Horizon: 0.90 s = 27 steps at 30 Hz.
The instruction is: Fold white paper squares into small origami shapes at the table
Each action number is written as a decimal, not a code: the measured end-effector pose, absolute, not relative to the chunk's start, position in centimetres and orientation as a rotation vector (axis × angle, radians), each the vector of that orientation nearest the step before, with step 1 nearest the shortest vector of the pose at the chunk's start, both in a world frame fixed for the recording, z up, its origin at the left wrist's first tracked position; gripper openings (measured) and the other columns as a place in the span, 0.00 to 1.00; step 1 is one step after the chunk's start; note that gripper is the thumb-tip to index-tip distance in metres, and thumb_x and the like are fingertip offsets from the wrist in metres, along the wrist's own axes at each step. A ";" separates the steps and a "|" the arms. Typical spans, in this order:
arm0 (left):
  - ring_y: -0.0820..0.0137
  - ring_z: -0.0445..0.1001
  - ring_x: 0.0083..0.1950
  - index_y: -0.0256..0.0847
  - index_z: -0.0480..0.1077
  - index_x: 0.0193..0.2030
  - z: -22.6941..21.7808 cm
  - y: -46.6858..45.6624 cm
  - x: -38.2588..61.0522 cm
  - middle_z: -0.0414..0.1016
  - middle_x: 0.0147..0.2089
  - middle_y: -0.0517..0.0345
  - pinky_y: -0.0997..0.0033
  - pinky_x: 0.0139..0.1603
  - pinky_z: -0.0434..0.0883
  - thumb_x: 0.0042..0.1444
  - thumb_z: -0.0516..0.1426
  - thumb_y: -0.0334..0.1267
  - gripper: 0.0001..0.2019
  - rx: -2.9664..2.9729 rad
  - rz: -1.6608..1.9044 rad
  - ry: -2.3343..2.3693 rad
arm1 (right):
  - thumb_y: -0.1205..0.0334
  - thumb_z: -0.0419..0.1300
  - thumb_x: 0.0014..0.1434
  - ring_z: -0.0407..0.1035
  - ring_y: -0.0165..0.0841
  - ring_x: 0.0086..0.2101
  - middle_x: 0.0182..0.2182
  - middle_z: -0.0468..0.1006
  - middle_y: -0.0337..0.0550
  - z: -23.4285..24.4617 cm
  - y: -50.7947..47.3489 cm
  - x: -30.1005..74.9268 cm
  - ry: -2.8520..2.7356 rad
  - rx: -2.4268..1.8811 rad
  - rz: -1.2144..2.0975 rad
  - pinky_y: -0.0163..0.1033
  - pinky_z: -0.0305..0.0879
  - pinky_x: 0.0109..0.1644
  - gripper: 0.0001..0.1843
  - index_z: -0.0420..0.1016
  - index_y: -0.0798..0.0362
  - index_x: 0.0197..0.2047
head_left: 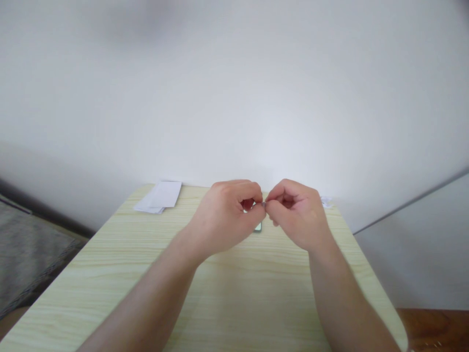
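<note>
Pinching at the fingertips, the left hand (227,215) and the right hand (296,215) meet over the far half of the table (234,293), each with its thumb and forefinger closed and the other fingers curled into the palm. Between the touching tips sits a tiny grey piece (263,204), held clear of the tabletop by both hands at once (too small to say what it is). As for how far the work has come, I judge it to be in the middle: the piece is up and gripped from both sides, yet nothing shows it pulled apart, joined or set down, so whatever is being done to it looks unfinished. Just beneath the hands, partly hidden by the left one, a small pale object (258,227) with a greenish edge lies flat on the wood. Well off to the left, at the far edge, lie some white papers (163,195) in a loose stack, and a white scrap (326,201) shows just behind the right hand. A plain wall (234,98) rises behind. Nothing stands between the hands and the piece.
</note>
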<state>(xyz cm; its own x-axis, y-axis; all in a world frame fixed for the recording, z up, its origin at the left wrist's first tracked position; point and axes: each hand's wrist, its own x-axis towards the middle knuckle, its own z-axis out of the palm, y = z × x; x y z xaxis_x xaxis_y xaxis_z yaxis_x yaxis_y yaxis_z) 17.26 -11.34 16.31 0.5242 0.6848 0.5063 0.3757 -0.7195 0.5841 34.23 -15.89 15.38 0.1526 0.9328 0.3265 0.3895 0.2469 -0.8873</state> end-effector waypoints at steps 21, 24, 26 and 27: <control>0.74 0.70 0.30 0.40 0.77 0.30 16.0 -11.3 17.3 0.76 0.29 0.62 0.72 0.29 0.65 0.56 0.58 0.28 0.08 2.205 1.080 0.836 | 0.66 0.66 0.57 0.71 0.30 0.28 0.28 0.79 0.37 14.6 -15.6 35.2 -1.494 -1.193 0.609 0.35 0.65 0.29 0.01 0.78 0.50 0.33; 0.74 0.70 0.30 0.40 0.78 0.30 16.0 -11.4 17.3 0.76 0.29 0.61 0.73 0.28 0.65 0.56 0.58 0.28 0.09 2.177 1.109 0.818 | 0.66 0.66 0.56 0.69 0.29 0.25 0.25 0.77 0.36 14.6 -15.6 35.3 -1.466 -1.171 0.625 0.35 0.64 0.27 0.02 0.79 0.50 0.32; 0.73 0.70 0.30 0.40 0.78 0.30 15.9 -11.4 17.3 0.77 0.28 0.60 0.73 0.27 0.65 0.57 0.57 0.29 0.09 2.152 1.138 0.811 | 0.66 0.66 0.56 0.68 0.29 0.24 0.23 0.76 0.35 14.7 -15.7 35.3 -1.449 -1.155 0.624 0.35 0.63 0.26 0.02 0.79 0.50 0.32; 0.73 0.71 0.30 0.40 0.78 0.30 15.9 -11.3 17.3 0.77 0.28 0.60 0.73 0.26 0.65 0.57 0.58 0.29 0.09 2.139 1.150 0.811 | 0.66 0.66 0.56 0.69 0.29 0.24 0.23 0.76 0.34 14.7 -15.7 35.3 -1.443 -1.148 0.620 0.35 0.63 0.26 0.02 0.79 0.50 0.32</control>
